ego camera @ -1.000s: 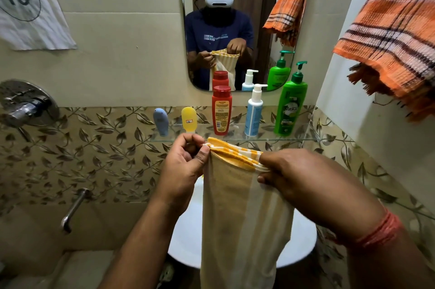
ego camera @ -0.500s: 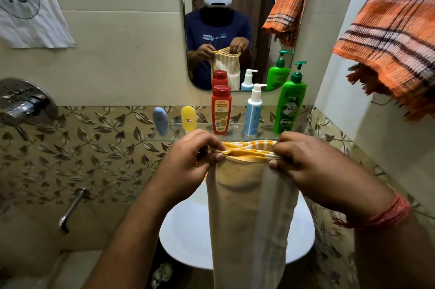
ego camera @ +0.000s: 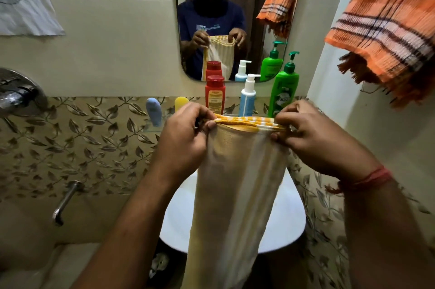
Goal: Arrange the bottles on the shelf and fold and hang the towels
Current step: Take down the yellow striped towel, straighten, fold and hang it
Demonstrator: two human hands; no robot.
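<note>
A cream towel with a yellow-striped top edge (ego camera: 235,183) hangs folded lengthwise in front of me. My left hand (ego camera: 183,140) pinches its top left corner and my right hand (ego camera: 313,138) pinches its top right corner, holding the edge stretched level. Behind it, on a glass shelf (ego camera: 150,127), stand a blue tube (ego camera: 153,111), a yellow tube (ego camera: 181,102), a red bottle (ego camera: 215,93), a white-and-blue pump bottle (ego camera: 247,96) and a green pump bottle (ego camera: 283,86). An orange checked towel (ego camera: 386,27) hangs on a rail at the upper right.
A white round basin (ego camera: 282,225) sits below the towel. A mirror (ego camera: 235,18) above the shelf reflects me and the towels. A chrome mixer knob (ego camera: 16,93) and spout (ego camera: 63,204) stick out of the leaf-patterned wall on the left.
My hands have moved apart, spreading the towel's top edge wider and level. They have also risen slightly toward the shelf.
</note>
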